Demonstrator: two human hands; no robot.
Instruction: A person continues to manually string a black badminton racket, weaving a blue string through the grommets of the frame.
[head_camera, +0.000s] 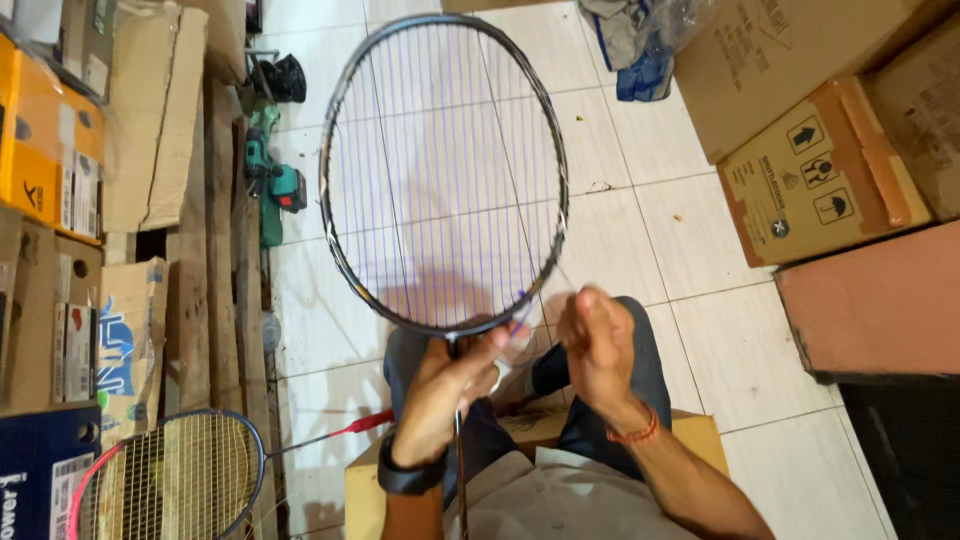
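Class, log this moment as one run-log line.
left hand: grips racket at throat | right hand: pinching string end, blurred | second racket: lower left

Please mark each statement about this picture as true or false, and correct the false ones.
1. The left hand grips the racket just below its head. True.
2. The racket in hand has only horizontal strings. False: only vertical purple strings show.
3. The right hand pinches something beside the frame. True, probably the string end; it is too thin to be sure.
4. A second racket lies at lower left. True.
5. The floor is bare wood. False: it is white tile.
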